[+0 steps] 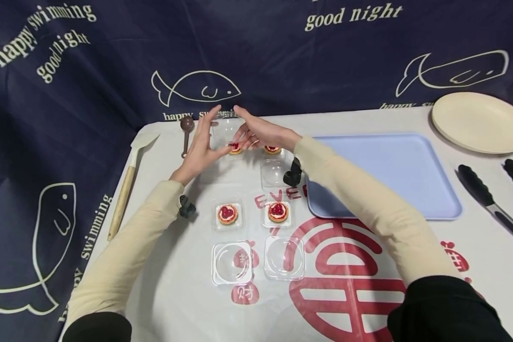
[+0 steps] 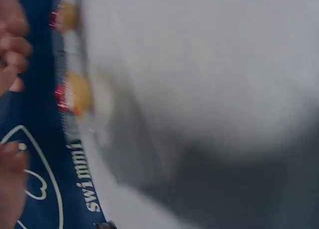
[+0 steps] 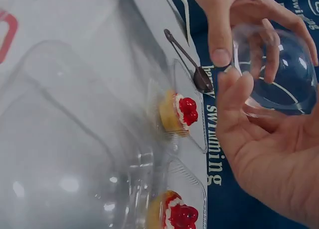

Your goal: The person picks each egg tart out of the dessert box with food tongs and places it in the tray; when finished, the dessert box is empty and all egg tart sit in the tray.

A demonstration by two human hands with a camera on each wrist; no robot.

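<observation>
Above the back-left tart (image 1: 235, 149), a clear plastic domed lid (image 3: 294, 92) is held between both hands. My left hand (image 1: 202, 151) grips its left side, thumb and fingers at the rim. On the other side my right hand (image 1: 262, 133) holds it with curled fingers. The tart below, red-topped with a white cream edge, sits in a clear base on the table. Beside it is the back-right tart (image 1: 272, 149), partly behind the right hand. In the blurred left wrist view, two tarts and some fingers (image 2: 15, 50) show at the left.
Nearer me are a left tart (image 1: 227, 214) and a right tart (image 1: 278, 212) in clear bases. Clear lids (image 1: 232, 262) lie in front; another lid (image 1: 273, 173) lies behind. Around them are a blue tray (image 1: 380, 175), spatula (image 1: 126, 194), brown scoop (image 1: 186, 128), plate (image 1: 480, 122) and tongs (image 1: 491, 202).
</observation>
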